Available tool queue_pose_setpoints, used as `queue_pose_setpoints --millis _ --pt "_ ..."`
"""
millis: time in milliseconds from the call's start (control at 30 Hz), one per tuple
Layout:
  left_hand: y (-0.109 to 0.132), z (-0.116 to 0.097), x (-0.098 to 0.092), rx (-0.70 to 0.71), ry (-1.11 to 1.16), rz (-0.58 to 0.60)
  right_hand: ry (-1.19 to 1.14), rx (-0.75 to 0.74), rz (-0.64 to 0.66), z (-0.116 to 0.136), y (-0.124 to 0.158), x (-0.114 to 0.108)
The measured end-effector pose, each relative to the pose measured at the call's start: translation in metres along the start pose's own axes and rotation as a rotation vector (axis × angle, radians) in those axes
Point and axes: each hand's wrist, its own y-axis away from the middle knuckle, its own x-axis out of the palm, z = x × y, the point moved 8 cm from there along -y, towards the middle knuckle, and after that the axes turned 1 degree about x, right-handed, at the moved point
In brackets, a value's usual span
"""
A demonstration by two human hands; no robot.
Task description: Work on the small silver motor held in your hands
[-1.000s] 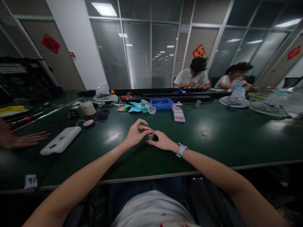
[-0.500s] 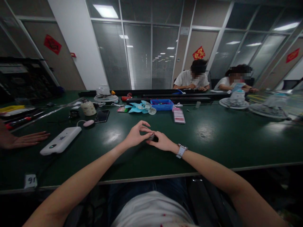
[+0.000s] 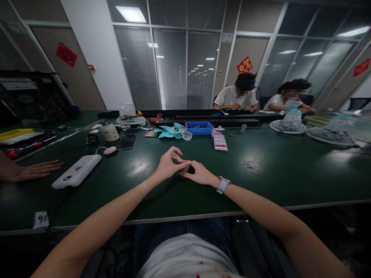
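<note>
Just above the table, a small, dark greyish metallic round part (image 3: 186, 168) sits between my two hands, mostly hidden by fingers. My right hand (image 3: 200, 173) grips it from the right, thumb on the near side and fingers over the far side. From the left, my left hand (image 3: 168, 165) pinches the part's top with the thumb and a forefinger, while its other fingers arch loosely above. What exactly the part is cannot be made out.
Beyond my hands lie light-blue fan blades (image 3: 172, 131), a blue bin (image 3: 199, 128) and a pink-white packet (image 3: 220, 142). On the left are a white device (image 3: 77, 172), a phone (image 3: 126, 141), a jar (image 3: 110, 132) and another person's hand (image 3: 40, 169). Two people sit across the table.
The whole view has shifted slightly to the right. My hands keep nearly the same pose around the small part, with the left fingers curled a little differently.
</note>
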Motion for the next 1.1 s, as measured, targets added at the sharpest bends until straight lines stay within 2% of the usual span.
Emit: queue_pose_setpoints --millis 200,367,467,533,800,1100 --pt "-0.0003 -0.0016 0.0016 0.006 0.006 -0.002 0.022 0.001 -0.009 -0.0038 -0.0005 0.0017" --pt "-0.0018 -0.0022 0.0060 0.035 0.124 0.149 0.028 0.013 -0.002 -0.0052 0.0000 0.0020" --pt "-0.0019 0.0036 0.0095 -0.041 0.189 0.248 0.036 0.029 0.014 -0.0039 0.0003 0.0017" --pt "-0.0018 0.0064 0.0100 -0.078 0.208 0.267 0.035 0.027 0.010 -0.0022 0.0003 0.0008" --pt "-0.0027 0.0042 0.0013 -0.015 0.094 0.066 -0.013 -0.004 -0.005 -0.0024 0.0004 0.0011" --pt "-0.0003 0.0029 0.0061 -0.015 0.143 0.067 -0.006 0.000 -0.006 -0.0023 0.0000 0.0012"
